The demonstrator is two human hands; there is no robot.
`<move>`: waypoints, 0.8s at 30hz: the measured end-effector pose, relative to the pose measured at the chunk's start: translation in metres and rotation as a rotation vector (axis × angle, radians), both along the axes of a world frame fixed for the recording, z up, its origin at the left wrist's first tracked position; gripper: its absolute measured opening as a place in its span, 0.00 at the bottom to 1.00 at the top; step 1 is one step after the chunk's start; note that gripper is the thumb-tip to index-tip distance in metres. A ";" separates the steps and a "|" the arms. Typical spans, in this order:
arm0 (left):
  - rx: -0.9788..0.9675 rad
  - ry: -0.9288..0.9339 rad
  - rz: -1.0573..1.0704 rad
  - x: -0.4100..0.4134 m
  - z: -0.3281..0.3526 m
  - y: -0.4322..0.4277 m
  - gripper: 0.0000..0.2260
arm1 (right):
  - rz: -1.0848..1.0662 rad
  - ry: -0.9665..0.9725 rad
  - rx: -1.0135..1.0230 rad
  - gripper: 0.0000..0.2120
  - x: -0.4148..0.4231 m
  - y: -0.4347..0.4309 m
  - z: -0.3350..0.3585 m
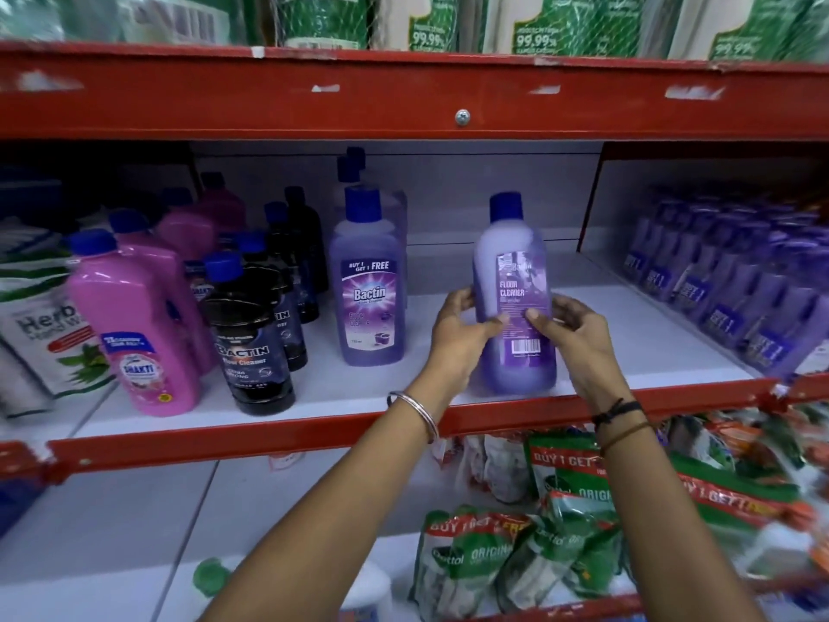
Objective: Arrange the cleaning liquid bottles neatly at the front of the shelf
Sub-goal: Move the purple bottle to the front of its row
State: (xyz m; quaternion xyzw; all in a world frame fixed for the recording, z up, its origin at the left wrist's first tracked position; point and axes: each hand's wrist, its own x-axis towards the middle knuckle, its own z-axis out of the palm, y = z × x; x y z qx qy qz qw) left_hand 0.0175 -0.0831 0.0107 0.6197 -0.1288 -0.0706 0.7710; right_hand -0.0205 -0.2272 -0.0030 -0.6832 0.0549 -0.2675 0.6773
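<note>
1. A shop shelf [605, 352] with a white floor and a red front edge runs across the middle of the frame, seen from a camera worn on a person's head.
2. Just right of centre, a purple bottle [513, 303] with a blue cap stands upright near the front edge of the shelf. Its back label faces the camera and reads "Floor Cleaner", with a barcode below.
3. The left hand [462, 334] is curled around the bottle's left side, thumb across the front. A silver bangle [419, 415] circles that wrist.
4. The right hand [569, 336] is curled around the bottle's right side, thumb pressed on the label. Dark thread bands [617, 419] sit on that wrist. Both hands grip the same bottle.
5. Left of centre, a second purple bottle [370, 285] stands upright and well apart from the held one, its front label reading "Buy 1 Get 1 Free" and "Bactin". More purple bottles line up behind it.
6. Further left stand dark bottles [253, 347] with blue caps, then pink bottles [134, 325], the front ones near the shelf edge.
7. At the right edge of the frame, a blurred block of purple bottles [735, 280] fills the next bay.
8. In the lower right, green refill pouches [516, 558] lie heaped on the shelf below.
9. Along the top of the frame, green and white packs [560, 24] sit on the shelf above.
</note>
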 end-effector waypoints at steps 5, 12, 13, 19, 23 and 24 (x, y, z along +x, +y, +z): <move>0.035 -0.244 0.178 -0.024 0.016 0.064 0.24 | 0.152 -0.138 -0.047 0.21 0.003 0.056 0.018; 0.073 -0.354 0.396 -0.028 -0.007 0.145 0.27 | 0.308 -0.166 -0.001 0.24 0.025 0.137 -0.003; 0.078 -0.351 0.403 -0.026 -0.013 0.151 0.27 | 0.315 -0.163 0.004 0.23 0.026 0.144 -0.006; 0.055 -0.358 0.385 -0.023 -0.037 0.168 0.26 | 0.272 -0.147 0.018 0.19 0.026 0.171 -0.020; 0.172 -0.468 0.470 -0.019 -0.040 0.169 0.10 | 0.067 -0.168 -0.083 0.13 0.026 0.176 -0.021; 0.207 -0.494 0.490 -0.018 -0.042 0.168 0.09 | 0.045 -0.169 -0.108 0.12 0.025 0.177 -0.023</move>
